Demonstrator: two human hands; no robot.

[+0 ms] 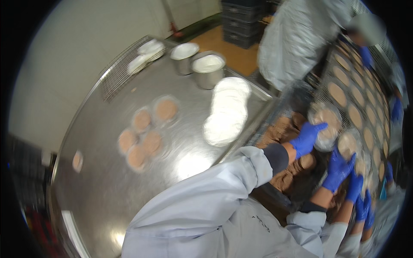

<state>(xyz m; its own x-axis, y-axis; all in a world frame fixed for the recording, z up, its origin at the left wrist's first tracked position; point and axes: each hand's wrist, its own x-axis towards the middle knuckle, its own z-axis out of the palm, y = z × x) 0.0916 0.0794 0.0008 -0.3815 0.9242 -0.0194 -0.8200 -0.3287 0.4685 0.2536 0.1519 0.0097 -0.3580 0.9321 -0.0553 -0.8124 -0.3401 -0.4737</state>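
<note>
My left hand (306,139), in a blue glove, is closed on the edge of a round pale-pink patty (328,119) with clear film around it. Also gloved in blue, my right hand (338,172) grips a second patty (346,142), film showing at its rim. Both patties are at the near edge of a mesh conveyor (331,71), where more patties lie in rows. Below my left wrist is a dark-lined bin (282,129) heaped with brownish-pink patties. The picture is blurred, so the exact finger contact is hard to see.
A steel table (103,180) on the left carries several patties on film (144,133), overlapping stacks of white round sheets (228,109), two metal pots (208,69) and a wire rack (124,69). Co-workers' gloved hands (355,187) are close on my right. Another person (292,38) stands across.
</note>
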